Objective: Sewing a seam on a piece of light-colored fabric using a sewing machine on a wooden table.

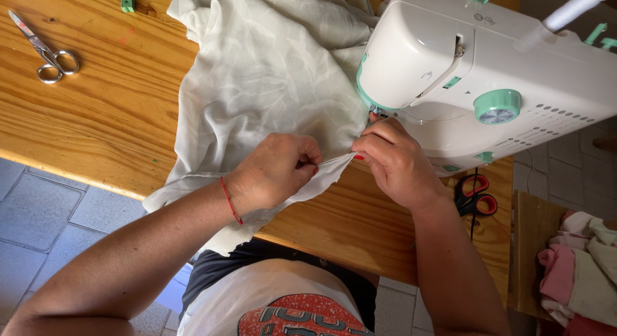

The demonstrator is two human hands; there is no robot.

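A home sewing corner: a white and mint-green sewing machine (488, 72) sits at two o'clock on a varnished wooden table (96, 111), with pale cloth (270, 72) spread across the top. Metal scissors (45, 50) lie at ten o'clock, red-handled scissors (475, 196) at four o'clock. Folded clothes (578, 265) are piled at five o'clock above a grey tiled floor (38, 214).

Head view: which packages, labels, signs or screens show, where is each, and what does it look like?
No packages, signs or screens.
Stitch chart: rows of small grey marks printed on the white sewing machine front, right of its mint-green dial.
Threading marks: tiny grey symbols on the machine's top.
Shirt print: red and dark rounded graphic on the person's white shirt, bottom centre.
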